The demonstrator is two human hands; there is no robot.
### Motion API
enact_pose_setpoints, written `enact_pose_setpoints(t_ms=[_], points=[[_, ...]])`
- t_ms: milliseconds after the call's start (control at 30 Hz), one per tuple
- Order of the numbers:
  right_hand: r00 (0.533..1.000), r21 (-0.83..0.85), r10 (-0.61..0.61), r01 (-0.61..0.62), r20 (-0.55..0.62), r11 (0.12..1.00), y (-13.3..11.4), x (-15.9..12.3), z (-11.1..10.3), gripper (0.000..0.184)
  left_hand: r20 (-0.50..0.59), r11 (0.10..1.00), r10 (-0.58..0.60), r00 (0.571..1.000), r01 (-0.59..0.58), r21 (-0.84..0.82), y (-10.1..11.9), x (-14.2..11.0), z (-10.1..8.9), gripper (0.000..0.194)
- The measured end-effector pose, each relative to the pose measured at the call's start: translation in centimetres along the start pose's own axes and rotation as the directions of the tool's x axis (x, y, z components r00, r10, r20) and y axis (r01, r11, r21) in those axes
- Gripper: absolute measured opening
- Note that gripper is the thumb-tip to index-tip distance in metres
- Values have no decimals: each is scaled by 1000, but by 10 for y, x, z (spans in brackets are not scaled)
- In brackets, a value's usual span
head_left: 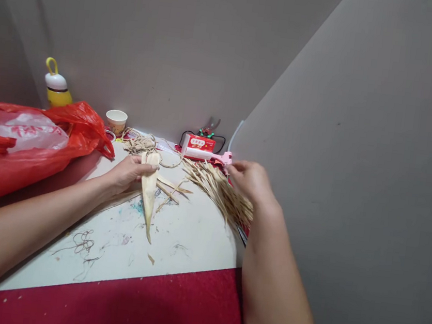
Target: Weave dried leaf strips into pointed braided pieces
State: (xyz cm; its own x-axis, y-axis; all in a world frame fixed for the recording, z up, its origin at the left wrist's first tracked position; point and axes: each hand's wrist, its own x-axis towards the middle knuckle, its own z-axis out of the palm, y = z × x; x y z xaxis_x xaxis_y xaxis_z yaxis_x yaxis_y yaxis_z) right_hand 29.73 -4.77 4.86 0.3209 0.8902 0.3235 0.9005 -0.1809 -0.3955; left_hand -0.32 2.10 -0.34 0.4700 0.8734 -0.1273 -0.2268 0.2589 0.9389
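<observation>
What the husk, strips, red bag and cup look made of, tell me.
Husk: dry plant leaf, matte, judging by its pale tone and tapering tip.
Strips: probably similar dried plant fibre; straw-coloured and thin.
Red bag: thin plastic, slightly glossy, shown by soft crinkles and sheen.
Cup: likely printed paper, though plastic isn't ruled out.

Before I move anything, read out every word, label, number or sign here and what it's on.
Nothing is clear enough to quote.
Small red box: characters, too small and blurred.
Red plastic bag: red marks over its whitish part, too creased.
Paper cup: faint print, unreadable.
</observation>
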Motion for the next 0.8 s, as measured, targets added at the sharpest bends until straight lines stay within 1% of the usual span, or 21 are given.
enact_pose_setpoints(t_ms=[33, 67, 100, 133, 167, 200, 233, 300, 367, 400, 500, 567, 633, 700, 800], points=[[997, 51, -9, 13, -82, 999, -7, -2, 1, 27, 8, 1000, -12, 1000, 12, -5, -1, -1, 0, 26], [990, 124, -26, 43, -138, 991, -17, -5, 3, 27, 23, 1000, -28, 999, 29, -9, -1, -1, 0, 26], [987, 223, -49, 83, -155, 971, -28, -8, 6, 27, 37, 999, -43, 998, 43, -13, -2, -2, 1, 26], [988, 341, -76, 117, -131, 933, -41, -13, 11, 25, 53, 998, -52, 997, 53, -17, -3, -3, 1, 26], [992, 461, -110, 129, -67, 878, -55, -19, 18, 23, 67, 998, -52, 996, 53, -19, -4, -4, 1, 26], [988, 571, -151, 107, 30, 814, -69, -25, 25, 22, 81, 999, -41, 996, 43, -19, -4, -4, 1, 27], [972, 653, -194, 61, 133, 755, -81, -32, 33, 20, 97, 999, -24, 995, 26, -19, -5, -5, 2, 28], [919, 741, -252, -63, 305, 669, -100, -42, 48, 19, 123, 1000, 17, 992, -15, -11, -5, -6, 2, 29], [873, 771, -261, -181, 411, 610, -109, -49, 60, 19, 128, 999, 48, 991, -50, 9, -6, -6, 2, 28], [859, 778, -251, -234, 447, 584, -111, -51, 64, 20, 125, 998, 55, 991, -58, 19, -6, -6, 3, 27], [839, 788, -215, -338, 500, 515, -109, -54, 72, 24, 116, 997, 60, 991, -65, 36, -6, -7, 4, 22], [840, 799, -199, -367, 504, 477, -107, -53, 75, 24, 123, 998, 50, 991, -54, 30, -6, -8, 5, 20], [853, 811, -179, -371, 490, 452, -106, -53, 76, 24, 144, 999, 31, 989, -34, 22, -6, -10, 6, 19], [865, 817, -163, -364, 475, 448, -106, -53, 76, 23, 163, 999, 13, 986, -18, 27, -6, -11, 6, 18], [864, 812, -168, -356, 474, 464, -106, -53, 75, 21, 175, 998, 16, 984, -28, 63, -7, -10, 6, 16]])
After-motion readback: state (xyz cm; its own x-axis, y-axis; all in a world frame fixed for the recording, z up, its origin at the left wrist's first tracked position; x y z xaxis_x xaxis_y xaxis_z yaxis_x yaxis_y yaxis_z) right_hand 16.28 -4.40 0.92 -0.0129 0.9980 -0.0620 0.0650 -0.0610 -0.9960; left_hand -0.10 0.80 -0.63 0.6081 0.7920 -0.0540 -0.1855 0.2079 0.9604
